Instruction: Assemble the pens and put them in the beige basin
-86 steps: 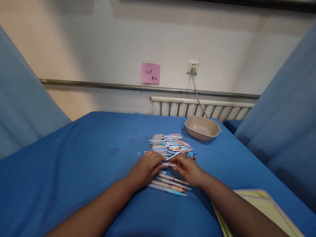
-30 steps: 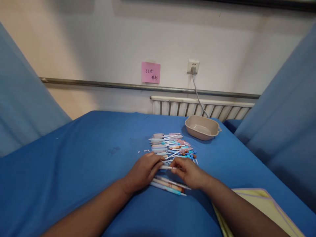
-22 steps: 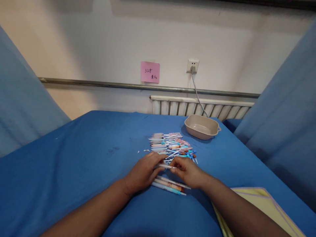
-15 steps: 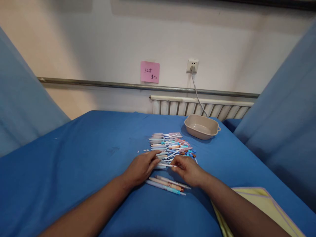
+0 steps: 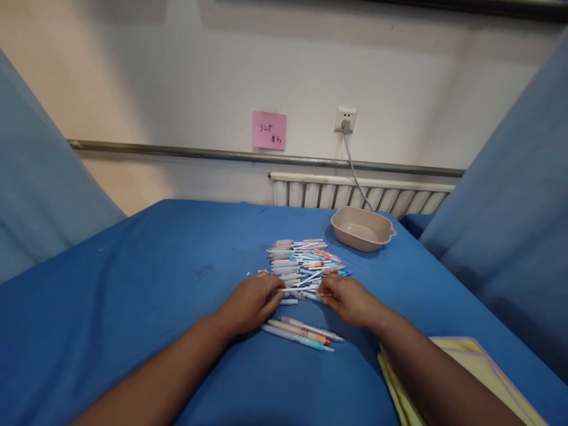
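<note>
My left hand (image 5: 256, 299) is closed, thumb against fingers, on a thin white pen refill (image 5: 296, 289) that points to the right. Facing it, my right hand (image 5: 347, 297) pinches a small piece whose kind is hidden by the fingers. A gap separates the refill's end from the right fingertips. Just beyond both hands lies a pile of pen parts (image 5: 284, 264), with pastel barrels, white refills and coloured pieces. Nearer to me, a blue pen (image 5: 293, 336), a peach pen (image 5: 298, 331) and a clear-ended pen (image 5: 310, 327) lie side by side.
All this lies on a blue sheet (image 5: 133, 284). A beige basin (image 5: 361, 231) stands at the back right, near a plugged-in cable (image 5: 355, 168). A yellow cloth (image 5: 470, 361) lies under my right forearm. Small white bits (image 5: 248, 273) are left of the pile.
My hands have moved apart: the right one shifted slightly right and up, the left slightly left. The white refill has drawn away from the right fingertips and stays at my left hand.
</note>
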The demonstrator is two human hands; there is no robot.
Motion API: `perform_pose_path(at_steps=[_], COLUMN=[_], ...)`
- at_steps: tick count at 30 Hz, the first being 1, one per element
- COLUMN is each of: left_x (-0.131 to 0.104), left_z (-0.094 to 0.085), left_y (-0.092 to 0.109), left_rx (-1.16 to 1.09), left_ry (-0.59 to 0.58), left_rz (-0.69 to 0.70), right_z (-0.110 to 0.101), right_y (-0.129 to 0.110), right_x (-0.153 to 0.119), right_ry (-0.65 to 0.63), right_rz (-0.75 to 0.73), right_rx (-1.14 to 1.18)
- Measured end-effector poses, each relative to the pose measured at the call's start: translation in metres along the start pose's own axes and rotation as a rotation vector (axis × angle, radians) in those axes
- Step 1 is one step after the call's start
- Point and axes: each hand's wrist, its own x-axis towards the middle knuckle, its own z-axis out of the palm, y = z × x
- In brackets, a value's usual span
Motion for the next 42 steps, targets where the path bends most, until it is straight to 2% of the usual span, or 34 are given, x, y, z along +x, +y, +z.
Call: perform_pose_path(at_steps=[3, 6, 10, 15, 19, 22, 25, 29, 32, 36, 40, 42], left_x=[0.0, -0.001, -0.001, -0.002, -0.002, -0.002, -0.002, -0.003, -0.004, -0.004, -0.003, -0.003], left_z=[0.005, 0.011, 0.008, 0.0, 0.006, 0.011, 0.011, 0.007, 0.004, 0.001, 0.003, 0.005], left_y=[0.008, 0.012, 0.002, -0.006, -0.002, -0.001, -0.001, 0.002, 0.006, 0.011, 0.011, 0.01], left_rx=[-0.018, -0.051, -0.039, -0.011, -0.023, -0.034, -0.043, -0.06, -0.102, -0.124, -0.051, -0.022], left_ry=[-0.007, -0.02, -0.017, 0.019, 0.008, 0.04, 0.047, 0.055, 0.065, 0.025, 0.016, 0.027], left_rz=[0.016, 0.046, 0.018, -0.062, -0.008, 0.014, 0.02, 0.023, 0.065, 0.145, 0.105, 0.075], right_z=[0.003, 0.008, 0.008, -0.004, -0.005, 0.002, 0.009, 0.011, 0.01, 0.014, 0.02, 0.02], right_y=[-0.009, -0.015, -0.005, 0.006, -0.009, -0.027, -0.038, -0.037, -0.03, -0.022, -0.02, -0.018], right_x=[0.001, 0.003, 0.005, 0.001, -0.003, -0.006, -0.008, -0.008, -0.005, -0.002, 0.002, 0.004], right_ry=[0.061, 0.024, -0.033, -0.021, 0.031, -0.057, -0.131, -0.111, -0.081, -0.063, 0.016, 0.004], right_rz=[-0.036, -0.094, -0.043, -0.004, -0.006, -0.073, -0.141, -0.161, -0.135, -0.046, -0.031, -0.043], right_rx=[0.003, 0.036, -0.044, -0.186, -0.144, -0.052, -0.069, -0.149, -0.067, 0.17, 0.271, 0.266])
